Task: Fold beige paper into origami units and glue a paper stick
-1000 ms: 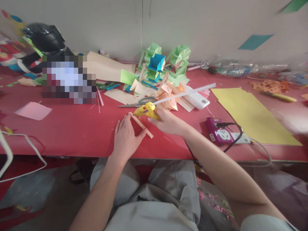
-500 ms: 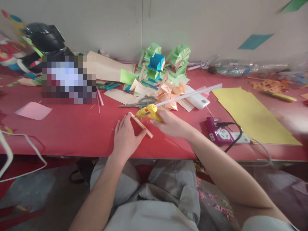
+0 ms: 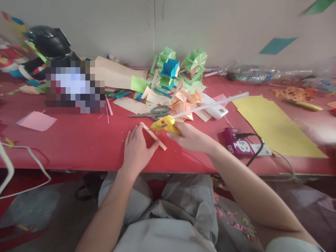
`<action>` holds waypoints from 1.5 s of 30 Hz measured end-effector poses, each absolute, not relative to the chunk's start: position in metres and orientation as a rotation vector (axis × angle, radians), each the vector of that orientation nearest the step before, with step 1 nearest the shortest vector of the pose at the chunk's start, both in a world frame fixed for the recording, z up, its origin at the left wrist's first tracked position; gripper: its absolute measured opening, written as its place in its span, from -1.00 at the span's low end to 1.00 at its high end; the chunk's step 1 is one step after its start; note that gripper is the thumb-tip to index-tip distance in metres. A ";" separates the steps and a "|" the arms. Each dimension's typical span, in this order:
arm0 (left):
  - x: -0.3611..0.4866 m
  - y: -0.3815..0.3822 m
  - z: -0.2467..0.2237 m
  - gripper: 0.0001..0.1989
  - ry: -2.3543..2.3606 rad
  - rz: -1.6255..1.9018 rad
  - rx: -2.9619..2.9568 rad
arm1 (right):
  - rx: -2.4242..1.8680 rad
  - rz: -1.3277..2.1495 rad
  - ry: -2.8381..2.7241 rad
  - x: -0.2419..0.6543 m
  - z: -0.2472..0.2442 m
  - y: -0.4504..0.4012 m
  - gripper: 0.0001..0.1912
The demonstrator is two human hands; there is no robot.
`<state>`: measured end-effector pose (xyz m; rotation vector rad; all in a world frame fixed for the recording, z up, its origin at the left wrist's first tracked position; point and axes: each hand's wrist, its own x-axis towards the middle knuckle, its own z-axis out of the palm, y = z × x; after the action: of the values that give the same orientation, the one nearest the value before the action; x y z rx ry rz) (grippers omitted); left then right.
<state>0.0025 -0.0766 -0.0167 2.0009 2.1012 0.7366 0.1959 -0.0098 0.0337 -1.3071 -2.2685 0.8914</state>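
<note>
My left hand [image 3: 138, 147] holds a narrow, light peach folded paper strip [image 3: 154, 137] against the red table, fingers at its far end and thumb near its close end. My right hand [image 3: 193, 136] is wrapped round the handle of a yellow hot glue gun [image 3: 164, 124]. The nozzle points left and down at the strip, right by its edge; whether it touches I cannot tell. A long translucent glue stick [image 3: 212, 105] sticks out of the gun's back, toward the upper right. Behind the gun lie scissors [image 3: 154, 112] with green handles.
Peach folded paper pieces [image 3: 183, 101] and green paper models [image 3: 195, 61] crowd the back. A purple power socket [image 3: 237, 143] with a black cord sits right of my arm, beside yellow paper [image 3: 280, 129]. Pink paper [image 3: 36, 120] lies left. The table's front edge [image 3: 173, 172] runs before my lap.
My right hand has shifted the glue gun slightly right and toward me, its nozzle moving along the strip. My left hand and the strip stay put.
</note>
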 end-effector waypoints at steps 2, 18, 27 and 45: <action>0.002 -0.077 -0.017 -0.23 2.102 0.730 2.003 | -1.310 0.951 -2.333 0.197 0.034 -0.010 -0.90; 0.001 -0.077 -0.019 -0.24 2.097 0.718 2.007 | -1.399 0.974 -2.394 0.204 0.044 -0.017 -0.89; 0.000 -0.078 -0.021 -0.24 2.078 0.727 2.081 | -1.431 0.997 -2.400 0.208 0.041 -0.018 -0.88; 0.000 -0.078 -0.022 -0.28 2.072 0.758 2.085 | -1.452 0.968 -2.408 0.214 0.041 -0.024 -0.81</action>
<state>0.0003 -0.0778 -0.0223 2.0849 2.0717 0.7582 0.2145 -0.0240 0.0408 -1.4522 -2.4076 0.9682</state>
